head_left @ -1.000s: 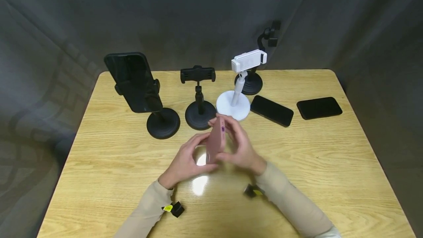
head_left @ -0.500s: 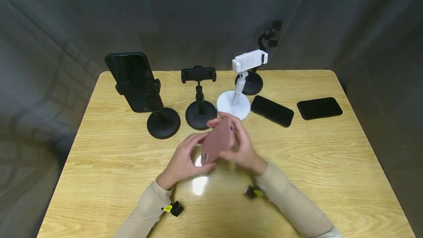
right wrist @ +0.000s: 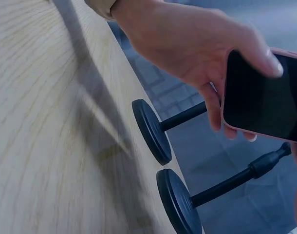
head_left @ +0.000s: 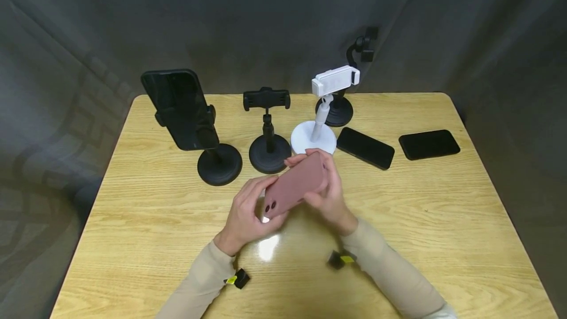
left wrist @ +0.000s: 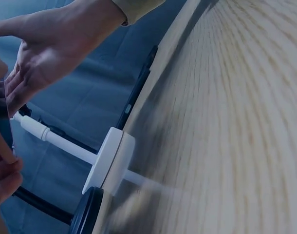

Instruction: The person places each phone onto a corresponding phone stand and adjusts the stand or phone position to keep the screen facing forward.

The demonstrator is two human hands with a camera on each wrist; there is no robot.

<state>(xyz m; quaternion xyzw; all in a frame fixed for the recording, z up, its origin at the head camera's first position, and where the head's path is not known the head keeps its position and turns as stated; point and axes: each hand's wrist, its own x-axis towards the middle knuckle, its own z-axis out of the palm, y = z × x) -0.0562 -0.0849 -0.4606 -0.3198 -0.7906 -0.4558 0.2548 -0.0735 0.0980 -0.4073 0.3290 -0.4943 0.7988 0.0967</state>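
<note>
A smartphone in a pink case (head_left: 296,184) is held above the table between both hands, its back with the camera lenses turned up toward the head view. My left hand (head_left: 249,213) grips the lens end, thumb along the near edge. At the other end my right hand (head_left: 330,201) grips it, fingers over the far edge and thumb at the near edge. In the right wrist view the phone's dark screen (right wrist: 260,97) shows, with the left thumb lying over it. Just beyond the hands stand a white phone stand (head_left: 320,117) and a black phone stand (head_left: 267,134).
At the left, another black stand (head_left: 219,165) carries a black phone (head_left: 180,110). Behind the white stand rises a further black stand (head_left: 338,111). Two black phones, one (head_left: 365,147) near the white base and one (head_left: 428,144) farther right, lie on the wooden table (head_left: 133,240).
The pink phone has turned from nearly edge-on to showing its back and lenses, its right end swinging rightward. Both hands have kept hold of it. The stands stay put.
</note>
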